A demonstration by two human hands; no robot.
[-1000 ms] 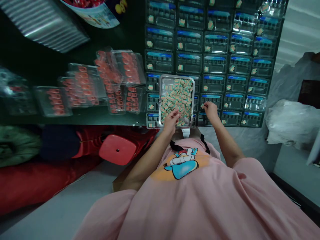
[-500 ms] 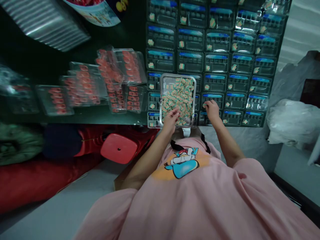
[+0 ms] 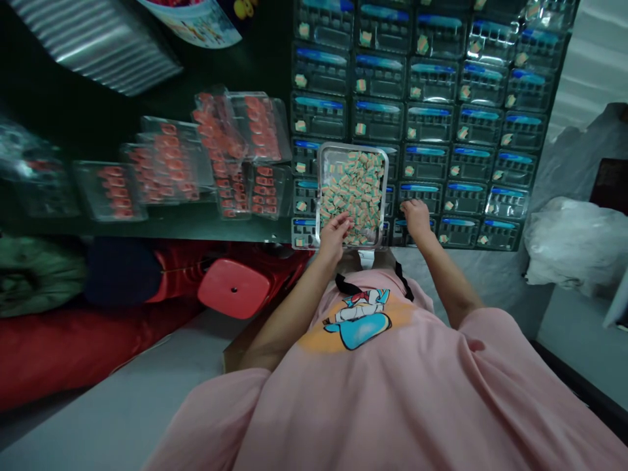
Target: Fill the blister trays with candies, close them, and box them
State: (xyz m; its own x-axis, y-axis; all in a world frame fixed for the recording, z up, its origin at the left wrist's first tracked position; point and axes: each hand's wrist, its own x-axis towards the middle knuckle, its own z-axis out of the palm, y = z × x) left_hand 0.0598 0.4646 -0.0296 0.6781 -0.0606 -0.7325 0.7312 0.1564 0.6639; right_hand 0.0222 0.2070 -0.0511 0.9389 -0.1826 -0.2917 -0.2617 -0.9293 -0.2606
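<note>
A clear rectangular tray (image 3: 322,157) is filled with small striped erasers (image 3: 360,190), pale orange and green. My left hand (image 3: 334,234) rests over its lower left part, thumb and fingers drawn together; whatever lies between the fingertips is too small to make out. To the right, my right hand (image 3: 417,217) pinches a small eraser (image 3: 403,206) at the left side of a clear plastic blister tray (image 3: 419,190). That blister tray holds a blue pen along its top, and my fingers partly cover its lower edge.
Rows of similar blister trays (image 3: 432,121), with blue pens and mostly one eraser each, cover the right of the dark table. Clear packs of red pieces (image 3: 262,127) lie to the left, beyond them ribbed plastic stacks (image 3: 98,46) and a bucket (image 3: 196,23). A red stool (image 3: 234,288) stands below.
The whole view has shifted slightly, the table contents sliding a little right. My right hand stays at the same blister tray with its fingertips slightly more turned down; my left hand stays over the erasers.
</note>
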